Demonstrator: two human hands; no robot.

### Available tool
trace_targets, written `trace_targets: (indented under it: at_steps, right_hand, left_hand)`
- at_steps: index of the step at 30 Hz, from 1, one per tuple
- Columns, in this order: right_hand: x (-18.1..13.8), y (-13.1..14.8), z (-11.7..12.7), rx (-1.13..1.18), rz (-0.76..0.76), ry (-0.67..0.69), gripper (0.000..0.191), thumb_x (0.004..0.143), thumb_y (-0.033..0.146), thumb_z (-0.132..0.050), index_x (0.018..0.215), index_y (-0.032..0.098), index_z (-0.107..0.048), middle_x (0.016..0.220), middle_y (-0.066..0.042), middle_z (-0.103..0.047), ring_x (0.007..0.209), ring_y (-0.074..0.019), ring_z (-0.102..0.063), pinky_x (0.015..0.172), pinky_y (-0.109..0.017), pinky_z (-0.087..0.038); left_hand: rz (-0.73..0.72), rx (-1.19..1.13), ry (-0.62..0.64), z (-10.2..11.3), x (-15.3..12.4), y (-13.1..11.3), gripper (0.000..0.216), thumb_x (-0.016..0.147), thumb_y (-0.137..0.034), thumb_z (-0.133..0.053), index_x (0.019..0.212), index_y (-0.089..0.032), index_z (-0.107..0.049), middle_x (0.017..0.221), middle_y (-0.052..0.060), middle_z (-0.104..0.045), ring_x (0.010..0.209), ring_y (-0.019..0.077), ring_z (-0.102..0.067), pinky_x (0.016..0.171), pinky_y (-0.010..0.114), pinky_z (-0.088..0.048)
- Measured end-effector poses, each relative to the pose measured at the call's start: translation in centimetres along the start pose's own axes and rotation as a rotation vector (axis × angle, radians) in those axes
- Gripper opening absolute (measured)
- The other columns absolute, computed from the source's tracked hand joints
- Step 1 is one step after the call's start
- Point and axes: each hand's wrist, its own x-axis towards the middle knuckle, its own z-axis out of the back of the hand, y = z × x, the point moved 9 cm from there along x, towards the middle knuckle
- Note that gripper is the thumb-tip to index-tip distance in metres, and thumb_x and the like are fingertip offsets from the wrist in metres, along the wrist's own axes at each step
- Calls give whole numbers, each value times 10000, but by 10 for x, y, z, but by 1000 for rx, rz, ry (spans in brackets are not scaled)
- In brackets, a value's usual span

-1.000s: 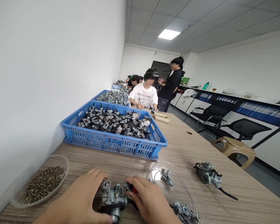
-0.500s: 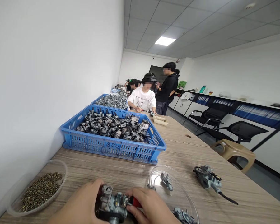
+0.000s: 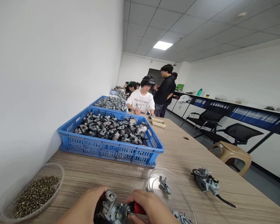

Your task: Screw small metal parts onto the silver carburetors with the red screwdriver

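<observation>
A grey metal carburetor sits at the bottom edge of the view on the wooden table. My left hand grips its left side. My right hand presses a red-handled tool against the carburetor's right side. Both hands are cut off by the frame's lower edge.
A clear bowl of small brass screws sits at left. A clear dish with small metal parts lies right of my hands, another carburetor beyond it. A blue crate of carburetors stands ahead. Other people work farther down the table.
My view has tilted upward, so hands and carburetor sit lower in frame. The carburetor has turned slightly in my left hand, and my right hand stays pressed on it with the tool.
</observation>
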Motion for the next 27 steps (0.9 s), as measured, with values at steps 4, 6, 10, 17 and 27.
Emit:
trace_targets:
  at_steps: [4, 6, 10, 17, 27]
  right_hand:
    - [1, 3, 11, 37, 46, -26, 288, 948, 211, -706, 1226, 264, -757, 1083, -46, -759, 950, -230, -686, 886, -334, -501]
    - [1, 2, 16, 49, 54, -59, 268, 994, 251, -680, 1251, 265, -754, 1046, -48, -746, 917, -226, -672, 865, -339, -497]
    - [4, -1, 16, 100, 44, -88, 252, 1017, 305, -710, 1263, 281, -759, 968, -18, -739, 861, -208, -643, 853, -331, -478]
    - [8, 3, 8, 167, 52, -72, 150, 1002, 241, -726, 1139, 259, -782, 882, 16, -730, 775, -167, -598, 775, -292, -444]
    - [6, 14, 7, 296, 154, -80, 169, 1021, 233, -735, 1174, 286, -783, 1043, -12, -709, 972, -195, -673, 887, -318, -496]
  left_hand:
    - [-68, -87, -22, -3, -2, -3, 924, 558, -452, -989, 1409, -252, -687, 1408, 145, -757, 1262, 418, -711, 1127, 463, -556]
    - [-111, -122, 10, -6, -3, -10, 922, 573, -441, -984, 1424, -252, -683, 1384, 149, -757, 1239, 403, -719, 1095, 457, -579]
    - [-169, -103, 30, -4, -7, -26, 898, 593, -380, -974, 1433, -259, -679, 1325, 126, -762, 1195, 382, -721, 1091, 455, -575]
    - [-176, -122, 66, -4, -9, -38, 883, 614, -353, -980, 1440, -276, -676, 1284, 101, -757, 1171, 360, -712, 1064, 415, -572]
    - [-169, -82, 111, -18, -9, -28, 849, 610, -437, -972, 1390, -253, -692, 1246, 107, -744, 1078, 340, -719, 1004, 420, -582]
